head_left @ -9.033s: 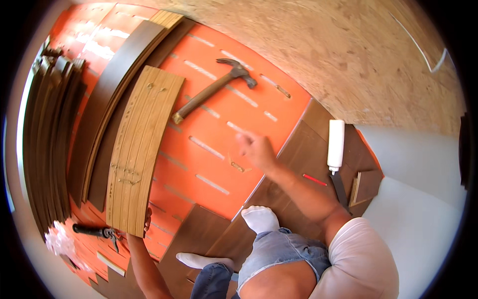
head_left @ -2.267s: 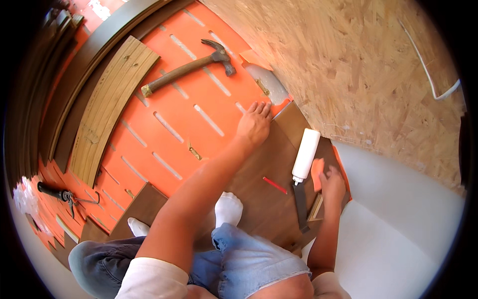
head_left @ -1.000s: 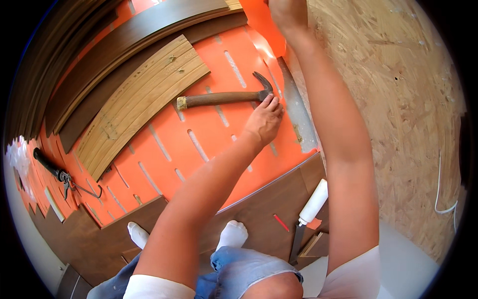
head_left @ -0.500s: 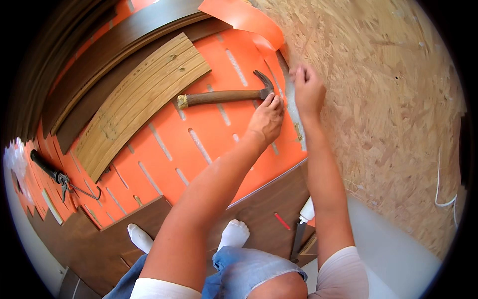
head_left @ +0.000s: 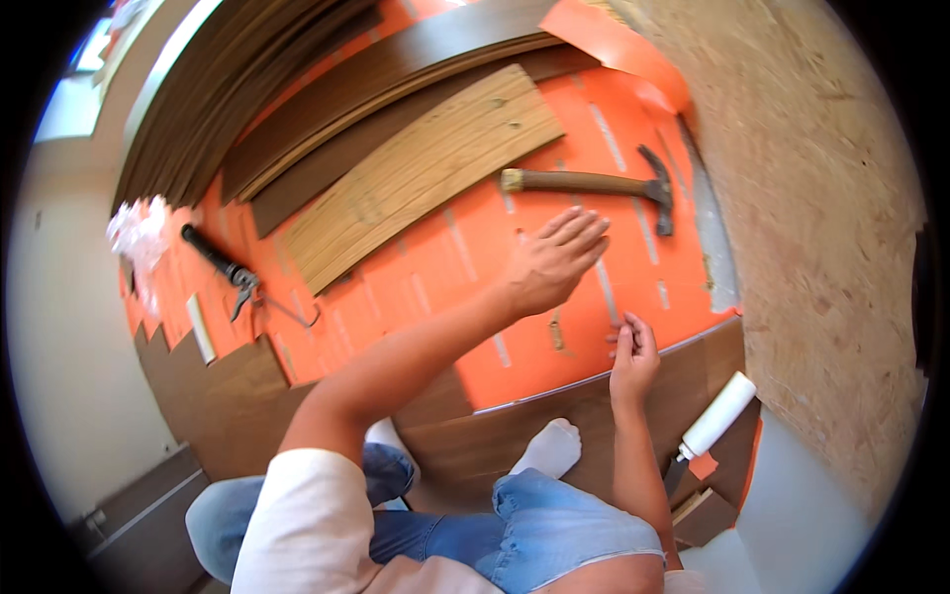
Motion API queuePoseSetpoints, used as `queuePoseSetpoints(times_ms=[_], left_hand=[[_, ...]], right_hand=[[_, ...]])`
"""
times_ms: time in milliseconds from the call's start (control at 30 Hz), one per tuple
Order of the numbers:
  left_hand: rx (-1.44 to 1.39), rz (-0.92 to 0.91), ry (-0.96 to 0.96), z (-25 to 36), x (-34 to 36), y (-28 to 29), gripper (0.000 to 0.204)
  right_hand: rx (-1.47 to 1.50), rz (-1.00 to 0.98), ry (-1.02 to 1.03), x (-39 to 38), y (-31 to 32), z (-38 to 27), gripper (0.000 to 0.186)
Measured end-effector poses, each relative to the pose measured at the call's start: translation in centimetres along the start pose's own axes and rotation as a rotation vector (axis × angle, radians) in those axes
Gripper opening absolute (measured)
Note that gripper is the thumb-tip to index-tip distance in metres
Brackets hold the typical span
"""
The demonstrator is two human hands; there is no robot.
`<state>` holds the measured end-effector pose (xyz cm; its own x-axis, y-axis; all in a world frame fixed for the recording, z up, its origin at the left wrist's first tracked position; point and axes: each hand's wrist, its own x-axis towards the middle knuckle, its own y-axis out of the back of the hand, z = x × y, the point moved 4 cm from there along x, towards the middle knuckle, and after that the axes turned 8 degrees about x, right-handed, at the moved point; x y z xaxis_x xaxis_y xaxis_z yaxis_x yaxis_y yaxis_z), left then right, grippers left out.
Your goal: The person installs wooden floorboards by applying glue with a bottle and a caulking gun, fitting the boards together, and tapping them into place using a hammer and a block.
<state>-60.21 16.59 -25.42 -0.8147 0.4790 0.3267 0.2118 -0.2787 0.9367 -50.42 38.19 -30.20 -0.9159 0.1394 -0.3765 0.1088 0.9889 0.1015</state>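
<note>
My left hand (head_left: 559, 262) is open, fingers stretched out over the orange underlay (head_left: 510, 346), just below the hammer (head_left: 584, 183). The hammer lies with its wooden handle to the left and metal head to the right. My right hand (head_left: 633, 361) is at the front edge of the underlay, beside the laid brown planks (head_left: 534, 406), fingers loosely bent and apart, with nothing visible in them. A light wooden board (head_left: 406, 188) lies left of the hammer. A white bottle (head_left: 717, 416) lies right of my right hand.
Stacks of long dark planks (head_left: 247, 89) fill the back left, near crumpled plastic (head_left: 139, 233) and a caulking gun (head_left: 213, 252). A loose orange strip (head_left: 614, 49) curls at the back. A chipboard panel (head_left: 831, 247) spans the right, and a pale wall (head_left: 69, 317) the left.
My left hand has let go of the hammer and moved below it. My right hand has left the orange strip, now lying curled, and drawn back toward me. The view has swung left.
</note>
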Motion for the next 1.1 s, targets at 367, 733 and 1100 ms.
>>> queuePoseSetpoints(times_ms=[367, 733, 1100], left_hand=[[0.280, 0.040, 1.077, -23.3, -30.8, 14.6, 0.028], [-0.751, 0.198, 1.788, -34.5, -51.2, 8.6, 0.026], [-1.173, 0.196, 1.962, -34.1, -47.0, 11.0, 0.073]], right_hand=[[-0.077, -0.500, -0.020, 1.7, -14.4, -2.4, 0.025], [0.760, -0.363, -0.410, 9.7, -35.0, -1.0, 0.013], [0.387, -0.130, -0.106, 8.3, -35.4, -5.0, 0.031]])
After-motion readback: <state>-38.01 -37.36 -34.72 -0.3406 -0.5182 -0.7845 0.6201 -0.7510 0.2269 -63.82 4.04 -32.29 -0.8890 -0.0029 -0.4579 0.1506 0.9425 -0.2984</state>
